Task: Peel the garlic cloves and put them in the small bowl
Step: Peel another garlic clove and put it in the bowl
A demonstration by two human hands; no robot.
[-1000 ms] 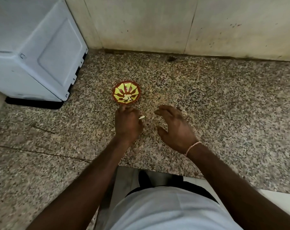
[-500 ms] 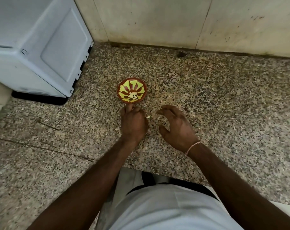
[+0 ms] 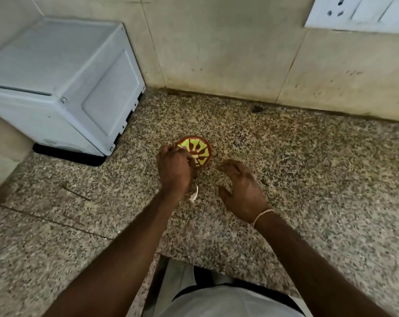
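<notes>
Red-and-yellow small bowl (image 3: 197,150) already holds peeled cloves.
I see my left hand (image 3: 174,169) pinching something over it, right hand (image 3: 242,187) released; skin (image 3: 194,195) on counter (image 3: 308,179).

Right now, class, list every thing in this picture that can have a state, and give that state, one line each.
small bowl: upright on the counter, pale garlic pieces inside.
left hand: fingers curled over the bowl's near rim; whether they hold a clove is hidden.
right hand: open, fingers relaxed, holding nothing, right of the bowl.
garlic peel: lying loose on the counter between the hands.
white appliance: standing at the back left.
</notes>
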